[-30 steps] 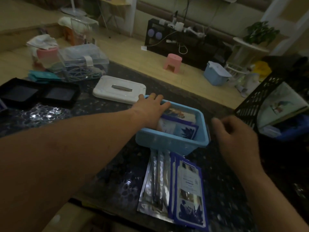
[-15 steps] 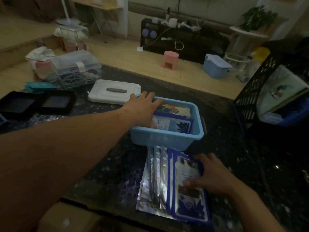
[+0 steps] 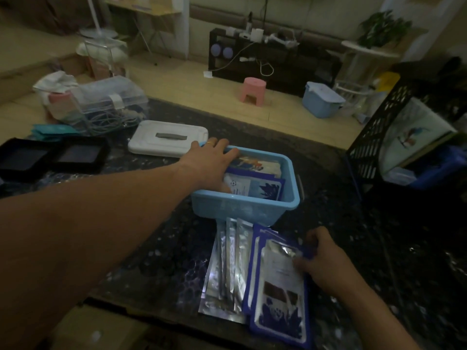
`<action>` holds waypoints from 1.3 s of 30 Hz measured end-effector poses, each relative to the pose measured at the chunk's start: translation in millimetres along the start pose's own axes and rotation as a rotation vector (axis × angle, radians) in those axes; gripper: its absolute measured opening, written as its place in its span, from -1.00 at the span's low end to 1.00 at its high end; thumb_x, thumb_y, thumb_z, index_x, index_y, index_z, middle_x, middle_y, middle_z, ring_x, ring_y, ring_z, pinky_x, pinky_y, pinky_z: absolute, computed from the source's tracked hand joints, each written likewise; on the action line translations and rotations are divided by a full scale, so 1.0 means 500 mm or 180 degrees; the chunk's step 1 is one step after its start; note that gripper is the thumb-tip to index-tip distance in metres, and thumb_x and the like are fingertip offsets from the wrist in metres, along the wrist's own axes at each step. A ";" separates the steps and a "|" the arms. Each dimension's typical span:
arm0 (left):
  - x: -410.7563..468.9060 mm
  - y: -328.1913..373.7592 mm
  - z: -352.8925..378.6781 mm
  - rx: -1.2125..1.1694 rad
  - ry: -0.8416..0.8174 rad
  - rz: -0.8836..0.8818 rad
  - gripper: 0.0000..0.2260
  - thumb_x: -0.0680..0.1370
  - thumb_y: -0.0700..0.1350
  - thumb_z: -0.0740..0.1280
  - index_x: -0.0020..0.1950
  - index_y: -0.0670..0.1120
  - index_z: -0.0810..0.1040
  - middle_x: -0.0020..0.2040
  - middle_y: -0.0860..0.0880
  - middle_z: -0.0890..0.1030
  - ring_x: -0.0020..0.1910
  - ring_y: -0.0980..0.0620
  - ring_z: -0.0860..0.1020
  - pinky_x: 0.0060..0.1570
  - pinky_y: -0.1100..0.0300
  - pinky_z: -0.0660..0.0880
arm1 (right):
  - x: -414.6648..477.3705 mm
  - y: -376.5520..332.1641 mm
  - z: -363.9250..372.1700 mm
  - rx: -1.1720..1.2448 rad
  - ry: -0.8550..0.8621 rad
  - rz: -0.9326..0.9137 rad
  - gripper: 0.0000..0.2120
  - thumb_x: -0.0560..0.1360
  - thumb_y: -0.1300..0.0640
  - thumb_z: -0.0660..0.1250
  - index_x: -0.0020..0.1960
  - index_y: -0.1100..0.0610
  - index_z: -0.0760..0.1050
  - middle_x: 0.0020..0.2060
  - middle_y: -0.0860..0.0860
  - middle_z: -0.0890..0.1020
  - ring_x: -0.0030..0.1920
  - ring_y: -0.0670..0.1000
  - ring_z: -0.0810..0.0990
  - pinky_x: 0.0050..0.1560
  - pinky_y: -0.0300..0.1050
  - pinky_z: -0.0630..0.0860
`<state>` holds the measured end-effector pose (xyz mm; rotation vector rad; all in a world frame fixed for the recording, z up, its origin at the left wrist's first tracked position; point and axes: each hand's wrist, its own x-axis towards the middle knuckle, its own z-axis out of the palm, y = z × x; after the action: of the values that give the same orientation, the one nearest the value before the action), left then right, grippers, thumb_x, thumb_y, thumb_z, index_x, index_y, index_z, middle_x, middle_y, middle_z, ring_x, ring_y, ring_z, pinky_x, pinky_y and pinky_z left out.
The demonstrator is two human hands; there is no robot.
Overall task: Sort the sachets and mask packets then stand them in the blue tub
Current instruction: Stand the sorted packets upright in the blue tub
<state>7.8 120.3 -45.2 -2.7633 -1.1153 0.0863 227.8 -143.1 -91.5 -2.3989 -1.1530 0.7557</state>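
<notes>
My left hand (image 3: 209, 160) lies over the blue tub's (image 3: 242, 207) left rim, fingers near straight across the upright packets (image 3: 262, 190) inside, thumb down against them. Tub stands mid-table (image 3: 151, 261). My right hand (image 3: 323, 261) grips the right edge of the top blue mask packet (image 3: 280, 296), thumb on its face, fingers curled at the edge. Silver sachets (image 3: 227, 269) lie fanned just left of that stack, in front of the tub.
</notes>
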 end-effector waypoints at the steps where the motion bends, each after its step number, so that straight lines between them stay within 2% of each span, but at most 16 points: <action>1: -0.001 0.001 -0.001 0.0001 0.0003 -0.0001 -0.02 0.36 0.53 0.39 0.62 0.13 0.09 0.63 -0.12 0.19 0.58 -0.22 0.23 0.39 -0.39 0.35 | 0.001 0.005 0.002 0.0353 0.0155 0.0043 -0.52 0.43 0.16 0.62 0.20 0.00 0.42 -0.12 0.00 0.65 -0.15 0.02 0.67 -0.15 -0.05 0.60; 3: -0.001 0.000 0.000 0.0014 -0.0002 -0.0018 -0.01 0.37 0.52 0.39 0.63 0.12 0.09 0.63 -0.12 0.19 0.58 -0.22 0.22 0.40 -0.38 0.35 | 0.000 0.014 0.006 0.1118 0.0270 0.0212 -0.58 0.46 0.26 0.59 0.22 0.11 0.49 -0.13 0.11 0.70 -0.15 0.10 0.71 -0.15 -0.04 0.59; 7: -0.001 0.001 -0.002 0.0013 -0.0002 -0.0010 -0.01 0.38 0.51 0.38 0.65 0.10 0.09 0.63 -0.13 0.19 0.58 -0.23 0.21 0.41 -0.37 0.34 | -0.018 0.023 0.018 0.2321 -0.0176 0.0599 -0.88 0.56 0.32 0.45 0.09 0.30 0.66 -0.12 0.26 0.75 -0.17 0.20 0.72 -0.07 0.06 0.62; 10: -0.002 0.001 0.000 -0.0001 0.0001 -0.0022 -0.01 0.38 0.51 0.37 0.65 0.09 0.11 0.62 -0.13 0.20 0.57 -0.23 0.22 0.39 -0.37 0.35 | -0.032 0.014 0.013 0.3002 -0.0109 0.0468 -0.89 0.62 0.21 0.39 0.01 0.16 0.70 -0.08 0.26 0.72 -0.17 0.22 0.64 -0.03 0.15 0.52; 12: -0.002 0.000 -0.001 0.0001 -0.0002 -0.0027 -0.02 0.38 0.51 0.37 0.65 0.09 0.12 0.61 -0.13 0.21 0.56 -0.23 0.23 0.38 -0.37 0.36 | -0.047 0.008 0.005 0.2984 -0.0380 0.0434 -0.88 0.61 0.13 0.42 0.10 0.11 0.68 0.00 0.24 0.74 -0.09 0.27 0.69 0.06 0.23 0.53; 14: -0.002 0.000 0.000 -0.0021 0.0031 -0.0018 -0.02 0.38 0.50 0.38 0.64 0.09 0.12 0.61 -0.13 0.21 0.56 -0.23 0.23 0.38 -0.37 0.37 | -0.078 0.003 0.001 0.2440 -0.1052 0.0483 -0.59 0.43 0.19 0.60 0.24 0.23 0.65 0.06 0.26 0.75 0.06 0.28 0.75 0.24 0.26 0.60; 16: -0.003 0.000 0.001 -0.0050 0.0021 -0.0023 -0.02 0.38 0.49 0.40 0.64 0.09 0.12 0.61 -0.14 0.21 0.56 -0.23 0.24 0.38 -0.36 0.36 | -0.102 -0.002 -0.002 0.2042 -0.1409 0.0401 -0.25 0.13 0.10 0.74 0.26 0.29 0.64 0.06 0.25 0.75 0.10 0.24 0.75 0.25 0.17 0.63; 18: -0.003 -0.001 0.002 -0.0065 -0.0017 -0.0034 -0.01 0.38 0.49 0.40 0.65 0.09 0.11 0.62 -0.14 0.20 0.57 -0.24 0.23 0.38 -0.35 0.35 | -0.114 -0.016 -0.032 0.2162 -0.1157 0.0080 -0.17 0.05 0.05 0.79 0.25 0.28 0.65 0.07 0.27 0.75 0.08 0.25 0.75 0.11 0.09 0.70; 19: -0.002 0.000 0.003 -0.0079 -0.0028 -0.0036 -0.01 0.38 0.49 0.40 0.65 0.09 0.11 0.62 -0.14 0.19 0.57 -0.24 0.22 0.38 -0.36 0.34 | -0.120 -0.040 -0.055 0.2338 -0.0868 -0.0091 -0.28 0.17 0.11 0.76 0.27 0.27 0.63 0.09 0.27 0.74 0.09 0.25 0.75 0.08 0.09 0.71; 21: 0.000 0.000 0.003 -0.0113 -0.0066 -0.0027 -0.02 0.39 0.48 0.41 0.65 0.09 0.10 0.63 -0.15 0.18 0.57 -0.26 0.20 0.39 -0.38 0.32 | -0.130 -0.110 -0.111 0.2884 -0.0374 -0.0548 -0.56 0.45 0.28 0.48 0.32 0.18 0.59 0.15 0.18 0.74 0.13 0.20 0.75 0.09 0.09 0.70; 24: 0.002 0.001 -0.001 -0.0150 -0.0044 0.0000 -0.05 0.40 0.45 0.42 0.64 0.09 0.12 0.61 -0.15 0.21 0.55 -0.25 0.23 0.38 -0.37 0.33 | -0.116 -0.235 -0.194 0.3193 0.0312 -0.1565 -0.67 0.54 0.23 0.33 0.27 0.01 0.60 0.19 0.04 0.74 0.20 0.09 0.72 0.16 0.04 0.68; 27: -0.005 0.004 -0.003 -0.0118 -0.0042 -0.0030 -0.06 0.40 0.45 0.41 0.64 0.08 0.15 0.59 -0.14 0.24 0.54 -0.24 0.24 0.36 -0.35 0.33 | -0.047 -0.328 -0.203 0.2401 0.0365 -0.2221 -0.72 0.59 0.19 0.38 0.23 -0.09 0.63 0.19 0.01 0.73 0.24 0.06 0.70 0.25 0.10 0.62; 29: -0.013 0.003 -0.011 -0.0149 -0.0109 -0.0060 -0.13 0.46 0.41 0.41 0.64 0.05 0.21 0.57 -0.12 0.28 0.53 -0.20 0.26 0.41 -0.31 0.30 | 0.024 -0.347 -0.172 0.0888 0.0171 -0.2286 -0.72 0.65 0.20 0.37 0.32 -0.03 0.58 0.19 -0.03 0.71 0.22 0.00 0.68 0.28 0.09 0.60; 32: -0.013 -0.003 -0.016 -0.0321 -0.0073 -0.0045 -0.27 0.58 0.16 0.43 0.64 0.07 0.14 0.59 -0.15 0.22 0.54 -0.23 0.23 0.41 -0.35 0.29 | 0.099 -0.340 -0.113 -0.1292 -0.0380 -0.2073 -0.60 0.63 0.19 0.37 0.39 -0.16 0.53 0.22 -0.16 0.65 0.24 -0.05 0.62 0.29 -0.03 0.53; 34: -0.007 -0.005 -0.012 -0.0321 -0.0043 -0.0044 -0.30 0.61 0.02 0.42 0.64 0.08 0.11 0.62 -0.16 0.18 0.56 -0.26 0.21 0.38 -0.40 0.29 | 0.110 -0.343 -0.093 -0.2002 -0.0632 -0.1968 -0.56 0.66 0.12 0.34 0.48 -0.20 0.44 0.27 -0.16 0.60 0.28 -0.03 0.57 0.30 -0.08 0.48; 39: 0.001 -0.009 -0.010 -0.0570 0.0006 0.0023 -0.34 0.61 0.12 0.37 0.64 0.08 0.14 0.62 -0.13 0.22 0.56 -0.22 0.24 0.38 -0.37 0.28 | 0.131 -0.365 -0.075 -0.2880 -0.0714 -0.1836 -0.54 0.68 0.10 0.28 0.55 -0.13 0.39 0.38 0.00 0.57 0.31 0.08 0.56 0.37 0.01 0.48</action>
<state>5.6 122.8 -39.4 -2.9226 -1.1663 -0.0166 176.0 14.1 16.1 -2.3685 -2.5535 0.3296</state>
